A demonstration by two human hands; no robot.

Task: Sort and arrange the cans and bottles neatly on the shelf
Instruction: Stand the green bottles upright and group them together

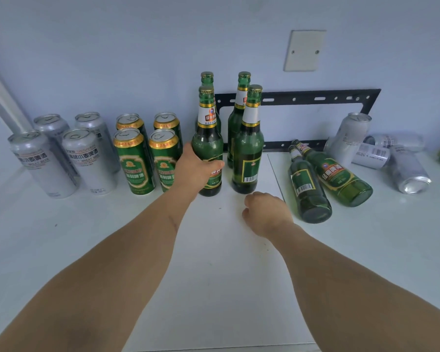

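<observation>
- The left hand (197, 165) is wrapping its fingers round the front-left upright green glass beer bottle (208, 148), standing on the white shelf (214, 262) beside the green cans (135, 161).
- The right hand (266, 212) is hanging loosely curled, holding nothing (fingertips hidden), just before the front-right upright green bottle (248, 151).
- Two green bottles lying flat (325, 179) are resting just right of it.

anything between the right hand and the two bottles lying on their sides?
Nothing; the head view shows only bare white shelf between the right hand and the nearer lying bottle.
</observation>
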